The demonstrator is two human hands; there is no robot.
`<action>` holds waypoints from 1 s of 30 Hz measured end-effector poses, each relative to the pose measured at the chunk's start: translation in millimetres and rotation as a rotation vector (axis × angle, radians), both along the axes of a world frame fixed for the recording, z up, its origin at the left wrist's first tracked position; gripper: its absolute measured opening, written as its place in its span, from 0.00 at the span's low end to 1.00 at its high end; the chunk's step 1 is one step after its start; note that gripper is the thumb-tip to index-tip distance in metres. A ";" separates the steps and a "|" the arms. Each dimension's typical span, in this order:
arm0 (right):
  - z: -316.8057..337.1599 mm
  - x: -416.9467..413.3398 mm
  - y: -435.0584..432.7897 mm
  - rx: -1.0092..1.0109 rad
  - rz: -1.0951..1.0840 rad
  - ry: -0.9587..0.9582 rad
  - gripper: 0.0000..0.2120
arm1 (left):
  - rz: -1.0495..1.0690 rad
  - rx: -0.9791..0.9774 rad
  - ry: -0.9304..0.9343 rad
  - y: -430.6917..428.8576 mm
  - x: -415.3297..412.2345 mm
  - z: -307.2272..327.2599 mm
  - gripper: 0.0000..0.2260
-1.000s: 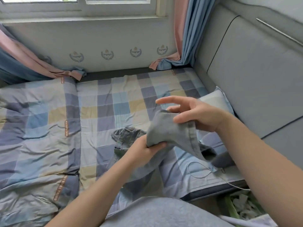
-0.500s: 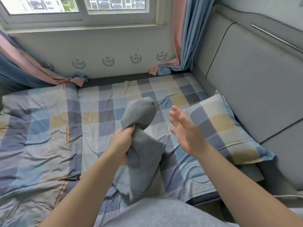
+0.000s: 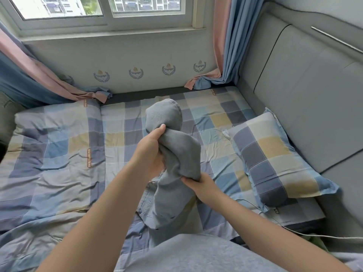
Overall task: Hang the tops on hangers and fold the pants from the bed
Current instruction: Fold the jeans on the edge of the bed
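Grey denim pants (image 3: 177, 154) bunched and lifted above the near middle of the checked bedding (image 3: 59, 154), one rounded end poking up, the rest trailing toward the near edge. Left hand (image 3: 150, 154) clenched round the twisted middle; right hand (image 3: 203, 185) pinching a fold edge just below and right. Likely trouble: legs twisted inside the clump, so shaking out from these grips could tighten the tangle, give a crooked fold, or snag the white cable (image 3: 253, 204) near the pillow (image 3: 275, 158).
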State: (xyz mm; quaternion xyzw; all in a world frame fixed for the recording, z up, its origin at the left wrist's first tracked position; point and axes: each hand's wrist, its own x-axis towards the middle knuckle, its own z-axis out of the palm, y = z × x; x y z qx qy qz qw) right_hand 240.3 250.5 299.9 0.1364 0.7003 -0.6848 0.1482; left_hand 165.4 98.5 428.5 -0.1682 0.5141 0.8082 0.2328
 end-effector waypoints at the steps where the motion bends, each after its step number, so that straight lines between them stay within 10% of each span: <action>1: 1.8 -2.1 3.1 0.011 -0.036 -0.003 0.04 | -0.021 0.023 0.017 -1.5 1.5 -1.7 0.19; 9: 78.3 -24.5 22.5 -0.032 -0.201 0.282 0.06 | -0.416 -0.222 0.246 -16.4 27.1 -58.4 0.28; 17: 128.5 -37.0 24.2 -0.020 -0.271 0.413 0.07 | -0.548 -0.657 0.366 -8.5 48.6 -108.1 0.11; 30: 51.9 7.4 23.7 -0.054 0.082 0.082 0.41 | -0.108 -0.291 0.257 -3.3 36.2 -53.3 0.11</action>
